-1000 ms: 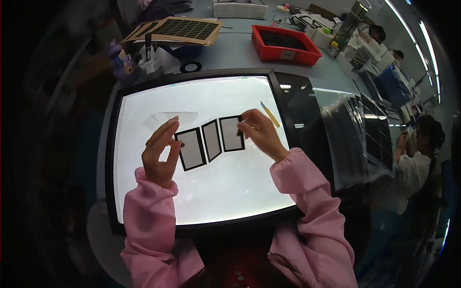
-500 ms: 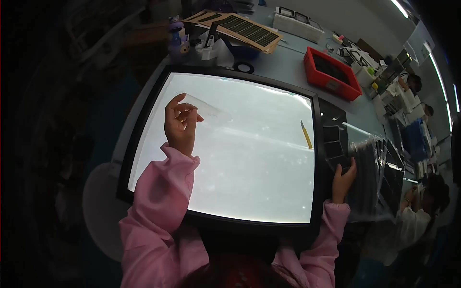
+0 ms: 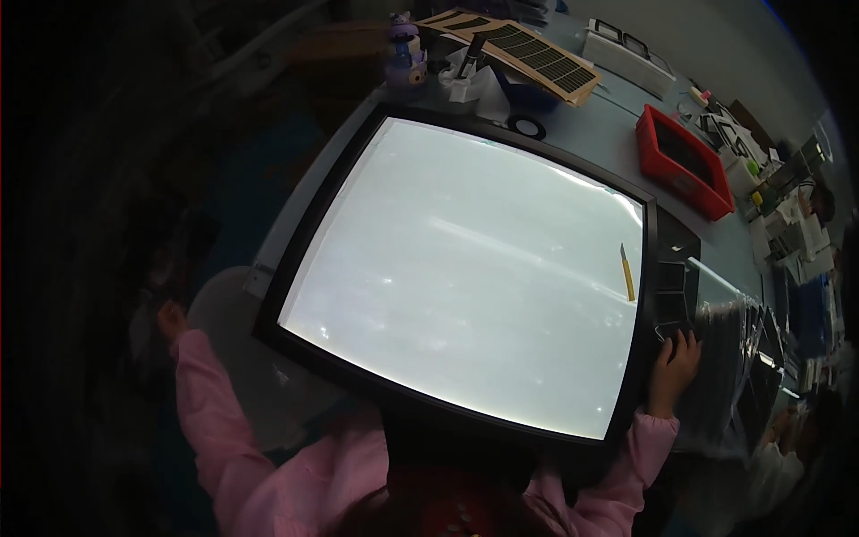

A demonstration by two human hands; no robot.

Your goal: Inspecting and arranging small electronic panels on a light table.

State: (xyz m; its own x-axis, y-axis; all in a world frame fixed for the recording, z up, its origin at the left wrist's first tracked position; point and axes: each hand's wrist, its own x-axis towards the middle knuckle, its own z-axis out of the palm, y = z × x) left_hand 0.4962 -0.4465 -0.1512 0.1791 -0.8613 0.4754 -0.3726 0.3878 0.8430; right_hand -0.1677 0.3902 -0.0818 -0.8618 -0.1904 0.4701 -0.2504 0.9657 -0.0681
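Note:
My left hand (image 3: 173, 320) is out at the far left, past the grey rounded surface beside the table. Its fingers look curled, and a faint pale shape shows in the dark beside them; what they hold is too dim to make out. My right hand (image 3: 676, 374) is at the right side of the light box (image 3: 465, 286), its bent fingertips on a small dark rectangular panel (image 3: 673, 309) among similar ones. On the lit surface, near its right edge, lies a craft knife (image 3: 628, 275) with a yellow handle.
Clear-wrapped dark sheets (image 3: 729, 367) lie right of my right hand. Beyond the light box are a red bin (image 3: 684, 161), a tape roll (image 3: 526, 127), a purple figure-shaped bottle (image 3: 407, 58), white tissue (image 3: 474, 89) and a brown board with dark cells (image 3: 546, 63). Other people work at the far right.
My left hand has swung off the light box to the far left, and the clear film it held is gone from the lit surface. My right hand's fingers have bent onto the dark panels. The view has shifted.

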